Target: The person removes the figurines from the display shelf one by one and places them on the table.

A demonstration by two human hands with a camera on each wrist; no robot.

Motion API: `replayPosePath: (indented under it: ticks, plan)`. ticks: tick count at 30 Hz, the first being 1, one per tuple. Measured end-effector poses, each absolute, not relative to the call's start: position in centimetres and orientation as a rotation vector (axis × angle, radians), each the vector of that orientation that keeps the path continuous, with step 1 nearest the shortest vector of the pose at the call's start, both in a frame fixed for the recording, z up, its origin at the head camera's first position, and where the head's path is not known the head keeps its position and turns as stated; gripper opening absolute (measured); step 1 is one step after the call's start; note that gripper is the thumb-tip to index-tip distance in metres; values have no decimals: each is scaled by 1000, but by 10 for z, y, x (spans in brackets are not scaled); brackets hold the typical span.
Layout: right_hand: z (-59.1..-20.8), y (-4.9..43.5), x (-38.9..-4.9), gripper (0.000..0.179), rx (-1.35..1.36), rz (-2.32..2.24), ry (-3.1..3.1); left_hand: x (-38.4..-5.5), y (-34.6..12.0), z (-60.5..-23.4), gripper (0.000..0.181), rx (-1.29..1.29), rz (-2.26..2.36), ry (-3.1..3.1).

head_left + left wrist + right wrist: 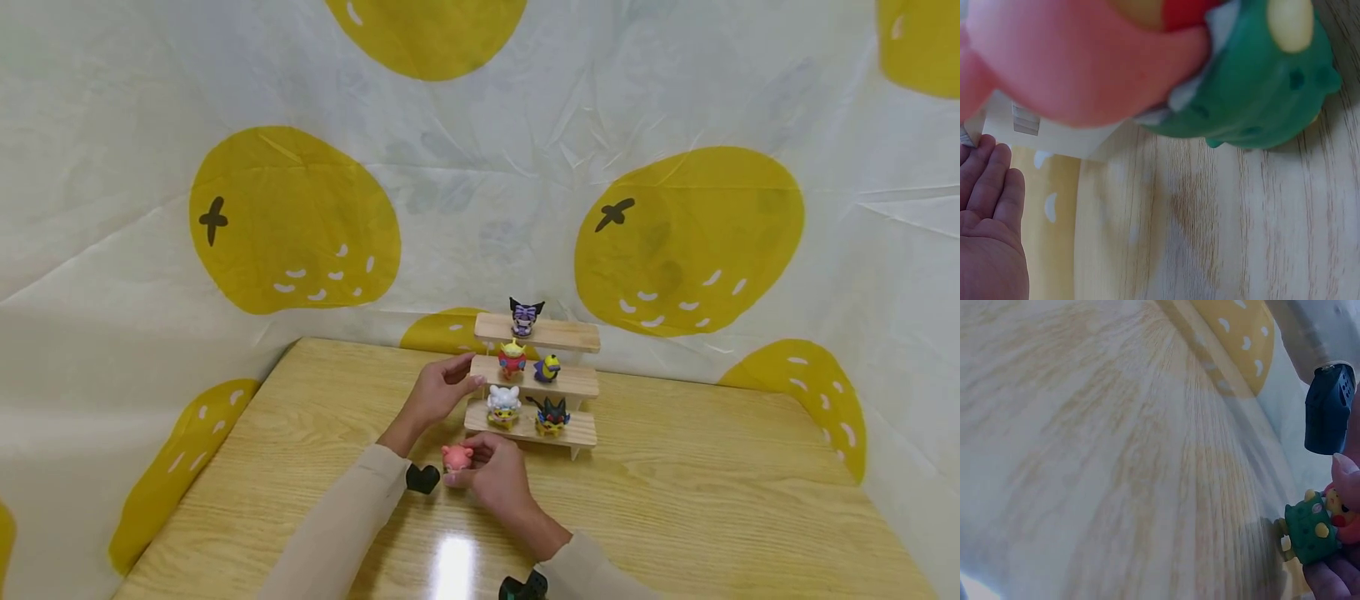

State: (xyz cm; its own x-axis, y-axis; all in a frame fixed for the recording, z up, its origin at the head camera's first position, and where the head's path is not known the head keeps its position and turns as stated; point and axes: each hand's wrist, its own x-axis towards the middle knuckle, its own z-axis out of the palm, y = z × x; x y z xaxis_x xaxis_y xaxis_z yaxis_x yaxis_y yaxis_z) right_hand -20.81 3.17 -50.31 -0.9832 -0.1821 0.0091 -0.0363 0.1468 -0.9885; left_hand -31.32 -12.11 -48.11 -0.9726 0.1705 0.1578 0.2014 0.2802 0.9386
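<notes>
My right hand (504, 477) pinches a small figurine between thumb and fingers, just in front of the bottom tier. The figurine (457, 457) has a pink head and, in the right wrist view, a green spiky body (1311, 530). Up close in the left wrist view, that figurine's pink part (1085, 62) hides much of what lies behind. My left hand (438, 390) is at the left end of a three-tier wooden display stand (577, 382), its fingers (1007, 200) extended, fingertips by the stand's side. Whether they press on it is hard to tell.
A purple-and-black figurine (525, 317) tops the stand. The middle tier bears a red-and-green one (512, 360) and a yellow-and-purple one (548, 368); the bottom tier, a white-topped one (503, 406) and a black-eared one (551, 417). A fruit-print cloth (487, 208) hangs behind the wooden table (712, 500).
</notes>
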Motion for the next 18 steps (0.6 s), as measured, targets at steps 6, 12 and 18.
replayPosePath:
  ticks: [6,12,18]
  plan:
    - [-504,31,-204,43,-279,-1947,2310,-313,-121,-479,63,-355,-1830,-2508]
    - [-508,30,-205,41,-355,-1930,2349,-313,-122,-479,62,-349,-1816,-2501]
    - [-506,32,-204,43,-385,-1880,2394,-313,-121,-481,63,-340,-1817,-2511]
